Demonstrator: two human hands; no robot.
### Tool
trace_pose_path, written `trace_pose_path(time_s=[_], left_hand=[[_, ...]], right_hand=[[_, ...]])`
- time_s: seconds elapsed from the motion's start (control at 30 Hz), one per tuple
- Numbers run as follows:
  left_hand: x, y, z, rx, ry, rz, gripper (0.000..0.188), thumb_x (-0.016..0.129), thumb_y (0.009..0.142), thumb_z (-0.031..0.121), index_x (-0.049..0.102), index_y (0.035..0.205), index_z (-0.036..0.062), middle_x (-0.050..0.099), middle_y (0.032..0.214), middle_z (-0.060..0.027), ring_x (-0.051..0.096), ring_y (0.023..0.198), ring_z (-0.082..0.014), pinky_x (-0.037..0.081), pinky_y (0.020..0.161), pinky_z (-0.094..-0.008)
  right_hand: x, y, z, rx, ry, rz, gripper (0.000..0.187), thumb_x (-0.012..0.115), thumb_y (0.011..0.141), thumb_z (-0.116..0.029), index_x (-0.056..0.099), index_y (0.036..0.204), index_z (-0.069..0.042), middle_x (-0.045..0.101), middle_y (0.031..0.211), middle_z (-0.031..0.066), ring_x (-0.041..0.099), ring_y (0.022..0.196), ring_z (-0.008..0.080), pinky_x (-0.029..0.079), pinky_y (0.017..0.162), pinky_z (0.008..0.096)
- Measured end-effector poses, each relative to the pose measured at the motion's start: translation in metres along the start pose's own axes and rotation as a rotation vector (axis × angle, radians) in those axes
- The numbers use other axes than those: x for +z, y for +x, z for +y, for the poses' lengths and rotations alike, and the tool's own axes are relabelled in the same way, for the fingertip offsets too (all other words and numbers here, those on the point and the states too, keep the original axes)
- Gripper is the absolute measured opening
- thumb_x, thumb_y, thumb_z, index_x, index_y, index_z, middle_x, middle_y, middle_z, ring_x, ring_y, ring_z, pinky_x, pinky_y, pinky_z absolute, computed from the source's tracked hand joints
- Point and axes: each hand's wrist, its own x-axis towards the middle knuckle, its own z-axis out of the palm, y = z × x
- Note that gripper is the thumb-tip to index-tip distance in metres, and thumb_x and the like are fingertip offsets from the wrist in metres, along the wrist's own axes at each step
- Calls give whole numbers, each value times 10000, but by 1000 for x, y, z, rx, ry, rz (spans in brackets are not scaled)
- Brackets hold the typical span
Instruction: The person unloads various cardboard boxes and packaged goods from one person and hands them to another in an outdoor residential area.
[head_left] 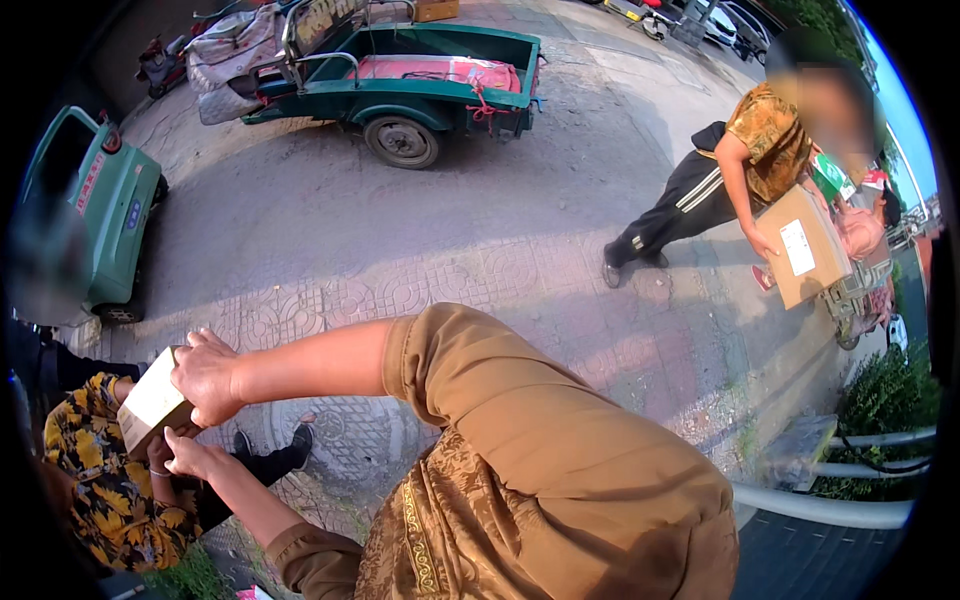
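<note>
At the lower left, my right hand (pixel 208 378) is wrapped over the near end of a small pale cardboard box (pixel 152 402). My left hand (pixel 192 456) is closed at the box's lower corner, its fingertips against the edge and partly hidden. A person in a black-and-yellow floral shirt (pixel 92 460) stands right at the box. That person's hand (pixel 160 455), with a bracelet at the wrist, touches the underside from the other side. The box is tilted, held off the ground between us.
Another person (pixel 765 135) at the upper right carries a larger brown cardboard box (pixel 803 250). A green cargo tricycle (pixel 430 90) stands ahead, and a light green vehicle (pixel 110 220) at the left. Metal rails (pixel 830 505) and bushes are at the lower right.
</note>
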Motion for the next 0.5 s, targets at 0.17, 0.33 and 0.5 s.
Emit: trace_pose_path(time_s=[0.17,0.33,0.5], left_hand=[[171,-136,-176,311,540,-1119,635,589,808,263,311,1305,-19,435,1258,-204,438,1164,-328,281,998,-465],[282,-325,-357,155,713,-1510,758,655,786,250,243,1345,-54,339,1343,-251,331,1263,-332,269,1036,-369],[324,-493,-442,-298,869,-1749,922,644,730,529,214,1391,50,164,1424,-252,133,1311,-448,129,1043,-545]], right_hand=[[-120,-207,25,-216,-275,416,577,673,673,-273,519,1168,-20,328,1319,285,184,1277,499,114,1019,632],[-267,-447,27,400,-800,970,587,705,680,-278,513,1189,-59,353,1331,234,294,1244,448,236,1009,551],[-349,-666,-11,576,-1094,1600,543,657,783,-276,489,1184,50,428,1282,227,377,1222,339,288,1009,406]])
